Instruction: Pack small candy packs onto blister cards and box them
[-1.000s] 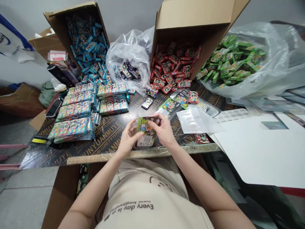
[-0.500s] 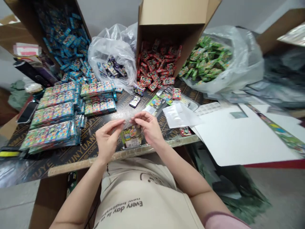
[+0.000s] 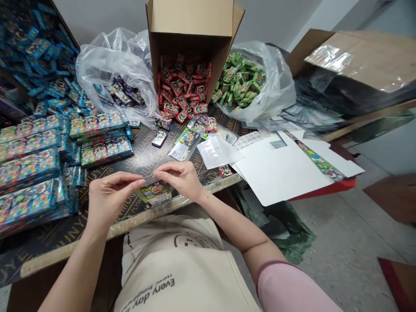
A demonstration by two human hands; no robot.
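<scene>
My left hand (image 3: 108, 197) and my right hand (image 3: 180, 180) each pinch the top edge of a clear plastic sleeve that holds a small green printed packet (image 3: 154, 193). The packet hangs just above the front edge of the dark plywood table (image 3: 136, 162). The fingertips of both hands are closed on the sleeve's rim, a short gap between them.
Stacks of finished packs (image 3: 35, 169) lie at the left. Behind stand a box of blue packets (image 3: 39, 56), a bag of purple ones (image 3: 121, 93), a box of red ones (image 3: 183, 89) and a bag of green ones (image 3: 242, 80). White sheets (image 3: 279, 171) overhang at right.
The view has swung to the right. My hands moved from gripping the packet's sides to pinching the sleeve's top edge, and they have drawn slightly apart.
</scene>
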